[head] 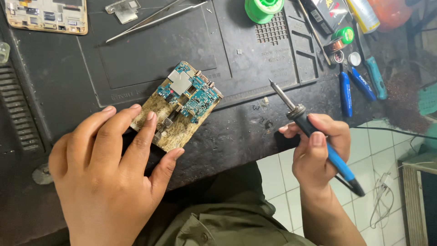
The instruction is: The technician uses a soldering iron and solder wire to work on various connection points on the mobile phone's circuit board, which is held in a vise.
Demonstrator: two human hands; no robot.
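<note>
Left hand (107, 175): laid flat, fingers spread and open, gripping nothing; fingertips rest on the near end of the worn board holder (175, 127), close to the front edge of the dark work mat (150, 59).

Circuit board (189, 93): blue-green, with a silver shield, clamped on the holder's far half; uncovered, tilted diagonally to the mat's front edge.

Right hand (318, 148): closed around the soldering iron (314, 136), black collar and blue handle, held out past the bench's front edge over white floor tiles. Tip points up and left toward the mat, well apart from the circuit board; nothing lies between tip and board but bare mat.

Tweezers (154, 20): long, metal, lying near the mat's rear edge.

Metal shield plate (122, 10): small, just beside the tweezers at the rear.

Phone frame (48, 16): opened, at the rear left corner.

Green solder spool (263, 9): at the rear edge, right of centre.

Blue-handled cutters (353, 89): at the right edge of the bench, beside a teal-handled tool (375, 77) and several small round tins (346, 36).

Olive sleeve or garment (218, 223): below the front edge.
</note>
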